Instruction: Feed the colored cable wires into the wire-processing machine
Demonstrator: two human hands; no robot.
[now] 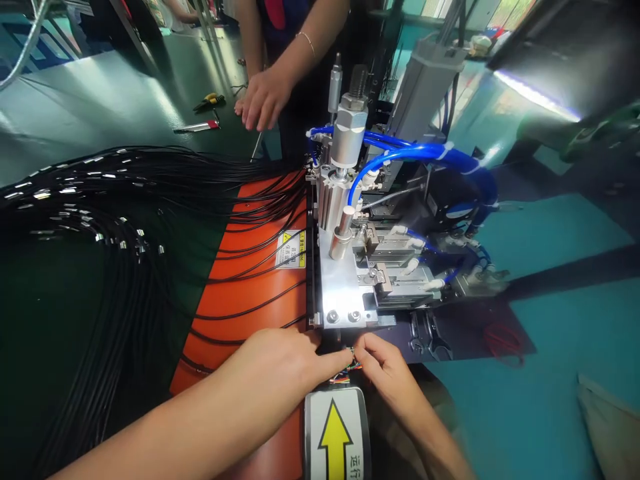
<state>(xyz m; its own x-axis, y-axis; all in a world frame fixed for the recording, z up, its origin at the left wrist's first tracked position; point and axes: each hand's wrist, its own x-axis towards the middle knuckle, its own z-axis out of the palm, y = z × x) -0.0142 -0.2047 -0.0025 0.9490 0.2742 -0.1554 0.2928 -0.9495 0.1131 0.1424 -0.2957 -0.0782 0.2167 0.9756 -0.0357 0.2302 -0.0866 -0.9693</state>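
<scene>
Colored wires (349, 365) sit in a small bunch between the hands, just off the machine's front edge, above the yellow arrow label (334, 433). Left hand (283, 363) comes in from the lower left, fingers narrow, tips at the wires. Right hand (383, 377) comes in from the lower right, fingers narrow and pinched on them; the grip looks shared, though fingers hide most of it. The bunch's long axis is hard to read, probably running across between the hands. Black cables (125, 193) fan over the orange belt (260, 293) toward the machine (345, 280), whose metal plate edge sits just above the wires. Blue air hoses (405, 150) are on the machine. Wrenches (423, 337) lie just right of it. Further off, a co-worker's hand (263, 100) is near pliers (209, 101) on the green counter (75, 113).
</scene>
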